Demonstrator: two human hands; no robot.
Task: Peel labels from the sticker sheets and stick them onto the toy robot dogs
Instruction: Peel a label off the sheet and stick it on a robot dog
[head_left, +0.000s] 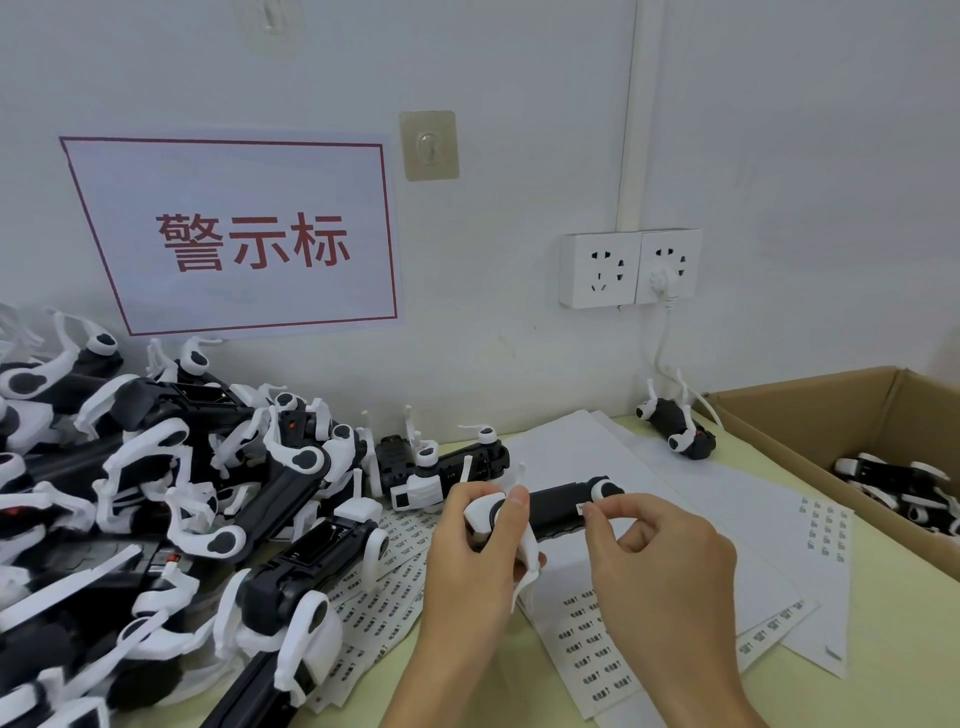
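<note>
My left hand (475, 551) grips a black-and-white toy robot dog (558, 506) by its white leg end, holding it above the table. My right hand (657, 551) pinches a small white label (584, 508) between thumb and forefinger, right against the dog's black body. Sticker sheets (592, 639) with rows of printed labels lie under both hands, and more sticker sheets (387, 577) are spread to the left. A big pile of toy dogs (171, 493) fills the left side of the table.
A single toy dog (675, 426) lies by the wall at the back right. A cardboard box (810, 415) at the right holds several dogs (904, 488). Wall sockets (628, 267) with a plugged cable and a red-lettered sign (244, 239) are on the wall.
</note>
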